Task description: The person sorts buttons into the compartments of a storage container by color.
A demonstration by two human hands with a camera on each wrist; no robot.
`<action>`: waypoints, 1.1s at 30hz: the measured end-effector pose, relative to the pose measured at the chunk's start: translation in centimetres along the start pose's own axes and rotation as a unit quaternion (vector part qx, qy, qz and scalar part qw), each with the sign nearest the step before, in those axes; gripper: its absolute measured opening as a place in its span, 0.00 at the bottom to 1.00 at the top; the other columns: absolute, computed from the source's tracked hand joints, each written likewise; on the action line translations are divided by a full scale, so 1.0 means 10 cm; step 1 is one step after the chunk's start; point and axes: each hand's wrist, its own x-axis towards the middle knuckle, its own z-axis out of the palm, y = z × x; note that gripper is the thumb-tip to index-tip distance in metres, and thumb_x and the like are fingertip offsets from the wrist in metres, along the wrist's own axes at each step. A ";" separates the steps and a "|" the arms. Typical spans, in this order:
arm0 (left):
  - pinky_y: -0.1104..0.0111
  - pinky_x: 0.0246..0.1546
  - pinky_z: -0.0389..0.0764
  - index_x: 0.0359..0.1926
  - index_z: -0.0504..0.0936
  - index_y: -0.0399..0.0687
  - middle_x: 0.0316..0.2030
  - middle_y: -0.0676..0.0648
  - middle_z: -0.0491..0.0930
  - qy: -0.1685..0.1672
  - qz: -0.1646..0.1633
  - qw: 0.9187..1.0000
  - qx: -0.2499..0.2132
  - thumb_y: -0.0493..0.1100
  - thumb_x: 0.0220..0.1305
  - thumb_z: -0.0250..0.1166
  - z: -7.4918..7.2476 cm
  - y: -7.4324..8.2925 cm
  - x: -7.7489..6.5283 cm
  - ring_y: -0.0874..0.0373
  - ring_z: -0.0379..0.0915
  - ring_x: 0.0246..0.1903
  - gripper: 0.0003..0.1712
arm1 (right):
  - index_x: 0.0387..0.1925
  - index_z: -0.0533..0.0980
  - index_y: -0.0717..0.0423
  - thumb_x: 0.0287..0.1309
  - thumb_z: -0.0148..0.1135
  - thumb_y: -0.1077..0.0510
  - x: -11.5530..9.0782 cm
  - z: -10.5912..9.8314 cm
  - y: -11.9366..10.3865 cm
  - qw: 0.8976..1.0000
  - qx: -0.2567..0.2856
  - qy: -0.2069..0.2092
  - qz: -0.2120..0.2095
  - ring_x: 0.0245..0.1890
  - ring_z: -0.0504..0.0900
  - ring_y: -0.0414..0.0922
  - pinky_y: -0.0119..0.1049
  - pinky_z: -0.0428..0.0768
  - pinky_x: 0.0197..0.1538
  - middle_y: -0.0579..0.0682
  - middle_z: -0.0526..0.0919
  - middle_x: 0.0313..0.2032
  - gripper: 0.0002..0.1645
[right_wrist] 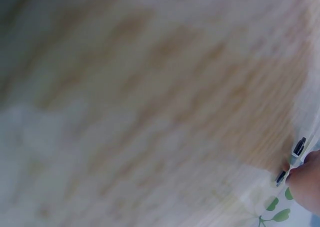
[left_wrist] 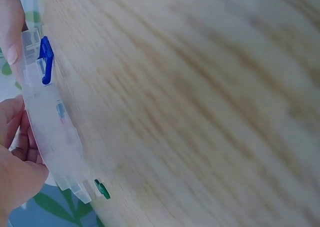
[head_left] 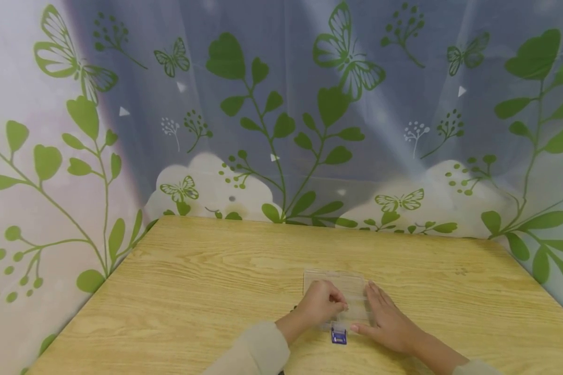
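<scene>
A clear plastic compartment box [head_left: 352, 285] lies on the wooden table, a blue latch [head_left: 339, 335] at its near side. Over the box, my left hand [head_left: 320, 303] has its fingers curled and its thumb and fingertips together, pinching a tiny pale thing too small to make out. Flat along the box's right side lies my right hand [head_left: 390, 324], fingers straight, thumb toward the near edge. In the left wrist view the box [left_wrist: 52, 127] appears side-on, with the blue latch [left_wrist: 46, 60] and a green latch [left_wrist: 102, 188]. Dark clips [right_wrist: 299, 147] show beside the fingers in the right wrist view.
The wood-grain table [head_left: 206, 271] stretches around the box on all sides. A curtain [head_left: 281, 104] with green leaves and butterflies hangs behind the table and along both sides.
</scene>
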 end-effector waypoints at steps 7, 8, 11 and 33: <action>0.82 0.27 0.70 0.27 0.85 0.40 0.24 0.51 0.78 0.008 0.004 1.000 -0.002 0.35 0.54 0.67 -0.03 -0.01 -0.01 0.71 0.65 0.24 0.03 | 0.67 0.43 0.76 0.58 0.54 0.35 0.01 0.01 0.01 1.000 0.004 -0.006 0.001 0.69 0.43 0.69 0.66 0.50 0.65 0.72 0.42 0.69 0.59; 0.82 0.28 0.70 0.27 0.85 0.41 0.24 0.51 0.78 0.010 0.006 1.000 0.001 0.35 0.54 0.67 -0.04 -0.01 -0.01 0.71 0.65 0.25 0.03 | 0.67 0.43 0.76 0.58 0.54 0.35 0.01 0.01 0.01 1.000 0.004 -0.005 0.000 0.68 0.43 0.69 0.66 0.50 0.64 0.72 0.42 0.69 0.58; 0.82 0.30 0.70 0.26 0.86 0.42 0.24 0.52 0.79 0.019 0.015 1.000 0.012 0.36 0.55 0.66 -0.07 -0.03 -0.01 0.71 0.66 0.26 0.03 | 0.67 0.43 0.76 0.58 0.54 0.35 0.01 0.01 0.01 1.000 0.000 -0.003 -0.002 0.68 0.43 0.69 0.66 0.50 0.64 0.73 0.43 0.69 0.58; 0.79 0.33 0.73 0.26 0.85 0.39 0.26 0.48 0.80 0.058 0.030 0.998 -0.005 0.34 0.54 0.65 -0.29 -0.20 -0.14 0.68 0.70 0.28 0.03 | 0.67 0.43 0.76 0.57 0.53 0.34 0.00 -0.01 -0.01 1.000 -0.002 -0.007 0.007 0.68 0.42 0.69 0.65 0.48 0.66 0.73 0.42 0.69 0.59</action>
